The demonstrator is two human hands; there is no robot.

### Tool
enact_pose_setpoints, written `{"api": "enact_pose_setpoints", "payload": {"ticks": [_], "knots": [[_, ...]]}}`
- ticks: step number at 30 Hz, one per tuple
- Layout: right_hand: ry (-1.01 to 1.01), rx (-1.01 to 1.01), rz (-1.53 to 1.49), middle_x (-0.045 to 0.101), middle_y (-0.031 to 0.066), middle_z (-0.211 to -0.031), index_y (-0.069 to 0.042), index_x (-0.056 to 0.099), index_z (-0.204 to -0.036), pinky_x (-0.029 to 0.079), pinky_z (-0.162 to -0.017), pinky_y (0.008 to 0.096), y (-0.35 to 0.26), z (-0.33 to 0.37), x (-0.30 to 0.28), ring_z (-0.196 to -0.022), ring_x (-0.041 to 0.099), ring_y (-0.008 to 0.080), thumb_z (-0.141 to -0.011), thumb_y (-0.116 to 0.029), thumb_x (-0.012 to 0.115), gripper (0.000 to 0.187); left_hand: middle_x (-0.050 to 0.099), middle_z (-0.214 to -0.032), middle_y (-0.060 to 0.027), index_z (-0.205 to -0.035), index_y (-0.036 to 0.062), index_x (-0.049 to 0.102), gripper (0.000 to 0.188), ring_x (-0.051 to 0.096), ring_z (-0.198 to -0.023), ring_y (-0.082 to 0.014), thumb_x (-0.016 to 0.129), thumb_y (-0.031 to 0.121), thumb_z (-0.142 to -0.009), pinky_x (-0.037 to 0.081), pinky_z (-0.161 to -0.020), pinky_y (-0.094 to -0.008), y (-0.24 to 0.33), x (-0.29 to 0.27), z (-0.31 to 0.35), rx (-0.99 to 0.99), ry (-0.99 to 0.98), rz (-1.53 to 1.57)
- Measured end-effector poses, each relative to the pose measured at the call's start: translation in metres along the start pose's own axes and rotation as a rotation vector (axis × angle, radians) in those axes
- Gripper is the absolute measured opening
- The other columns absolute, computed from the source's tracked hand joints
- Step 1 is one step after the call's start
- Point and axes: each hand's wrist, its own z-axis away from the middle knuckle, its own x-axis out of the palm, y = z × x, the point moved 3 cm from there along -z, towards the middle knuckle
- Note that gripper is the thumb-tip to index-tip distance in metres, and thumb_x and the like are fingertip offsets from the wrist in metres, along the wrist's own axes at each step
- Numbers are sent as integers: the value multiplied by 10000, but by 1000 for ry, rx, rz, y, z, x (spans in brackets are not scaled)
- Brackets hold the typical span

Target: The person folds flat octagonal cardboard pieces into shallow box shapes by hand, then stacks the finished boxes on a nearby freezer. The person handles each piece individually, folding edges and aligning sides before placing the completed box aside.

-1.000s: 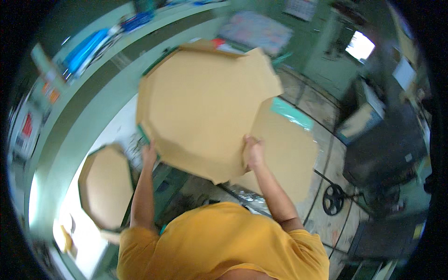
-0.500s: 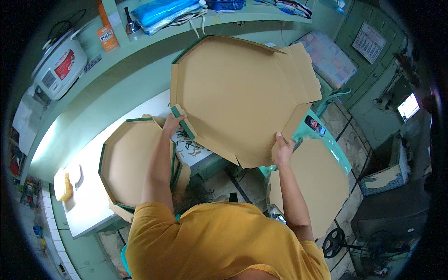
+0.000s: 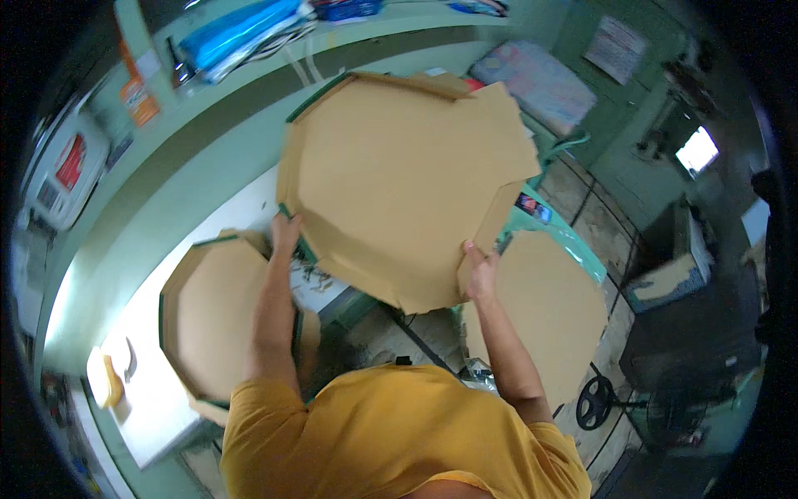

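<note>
A large octagonal cardboard pizza box (image 3: 399, 183), brown inside with green outer edges, is held up in front of me, tilted. My left hand (image 3: 286, 230) is closed on its near left rim, beside a green-edged side flap. On the near right side my right hand (image 3: 481, 270) grips the rim, thumb on the inner face and fingers mostly hidden beneath. Some rim flaps stand up, while the panel at the far right lies spread out. Beneath my left forearm, another folded box (image 3: 218, 316) rests on the white table (image 3: 158, 412).
A flat cardboard sheet (image 3: 544, 312) lies at my right by a teal plastic chair (image 3: 573, 245) with a phone (image 3: 534, 208) on it. Small scraps (image 3: 320, 287) are scattered on the table. A yellow-handled tool (image 3: 110, 381) is at the left; a shelf (image 3: 391, 35) runs behind.
The whole view has shifted, so the surroundings appear farther left. Both hands keep their hold on the pizza box, which sits slightly left and lower in the picture.
</note>
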Motion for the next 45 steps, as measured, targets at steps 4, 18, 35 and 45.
{"api": "enact_pose_setpoints", "payload": {"ticks": [4, 18, 35, 45], "knots": [[95, -54, 207, 648, 118, -938, 56, 562, -980, 485, -788, 354, 10, -5, -17, -867, 607, 220, -920, -179, 561, 243, 627, -984, -95, -1067, -3, 612, 388, 567, -899, -211, 643, 313, -845, 458, -787, -369, -14, 8, 4, -293, -85, 396], [90, 67, -239, 637, 128, -1044, 59, 524, -1184, 485, -834, 352, 2, 29, -24, -936, 611, 222, -907, -78, 555, 311, 652, -1022, -145, -1109, 36, 618, 470, 637, -876, -299, 467, 451, -947, 503, -704, -437, -129, 66, -43, -393, -165, 647], [1014, -73, -449, 525, 36, -758, -19, 557, -854, 467, -700, 356, 46, 202, -363, -710, 527, 180, -824, -1, 543, 37, 630, -1078, -126, -1057, 73, 653, 221, 572, -1030, -307, 646, 155, -852, 457, -889, -396, 84, 97, 39, 459, -177, -271], [1309, 225, 696, 593, 158, -970, -30, 520, -1169, 488, -809, 491, 38, 260, -402, -895, 582, 356, -816, -72, 603, 365, 570, -1238, -147, -1180, 87, 604, 460, 470, -1221, -360, 693, 255, -761, 297, -1068, -500, 277, 244, 374, 1432, -1180, 124]]}}
